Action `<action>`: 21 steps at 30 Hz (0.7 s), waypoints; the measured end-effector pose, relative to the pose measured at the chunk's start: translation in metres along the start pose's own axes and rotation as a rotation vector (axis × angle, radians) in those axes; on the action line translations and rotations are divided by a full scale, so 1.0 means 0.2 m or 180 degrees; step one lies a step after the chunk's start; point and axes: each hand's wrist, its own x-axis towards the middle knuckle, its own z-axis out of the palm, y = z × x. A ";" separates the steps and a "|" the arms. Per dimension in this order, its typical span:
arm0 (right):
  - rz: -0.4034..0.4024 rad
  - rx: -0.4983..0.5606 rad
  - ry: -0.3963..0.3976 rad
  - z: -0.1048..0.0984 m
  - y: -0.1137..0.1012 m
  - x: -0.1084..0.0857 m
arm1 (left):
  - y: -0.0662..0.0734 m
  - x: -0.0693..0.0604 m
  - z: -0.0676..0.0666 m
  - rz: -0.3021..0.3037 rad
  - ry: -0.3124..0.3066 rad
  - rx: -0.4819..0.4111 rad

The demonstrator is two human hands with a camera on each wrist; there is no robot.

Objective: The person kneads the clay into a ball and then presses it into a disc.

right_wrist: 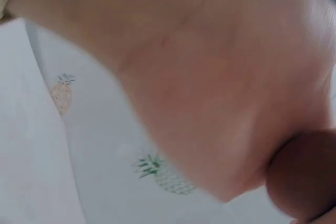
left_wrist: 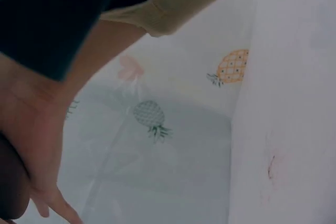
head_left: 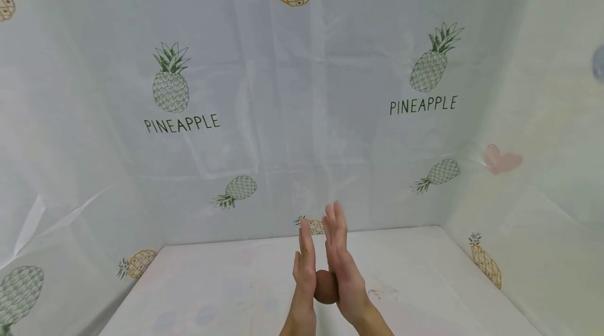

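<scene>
A smooth brown ball (head_left: 325,288) sits between two palms in the head view, above the white table surface. My left hand (head_left: 305,265) touches it from the left and my right hand (head_left: 343,268) from the right. Both hands point upward with fingers straight, and a gap shows between the fingers of one hand and the other. At the lower left of the left wrist view, part of the ball (left_wrist: 11,182) lies against a palm. The right wrist view shows the ball (right_wrist: 304,177) at its lower right, partly cut off by the frame edge.
A white table (head_left: 226,283) spreads beneath the hands, with a faint reddish-brown smear (head_left: 383,292) to their right. Pale sheets printed with pineapples (head_left: 171,84) stand as walls at the back and both sides.
</scene>
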 end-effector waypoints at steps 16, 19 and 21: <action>0.0518 -0.0018 -0.0338 0.18 0.03 -0.03 | 0.00 0.05 -0.20 -0.0166 0.0723 0.0166; 0.0141 0.0089 -0.0341 0.16 0.01 -0.02 | -0.04 0.05 -0.18 -0.0205 0.0648 0.0208; -0.0106 0.0112 -0.0333 0.14 0.00 -0.01 | -0.06 0.05 -0.14 -0.0212 0.0541 0.0262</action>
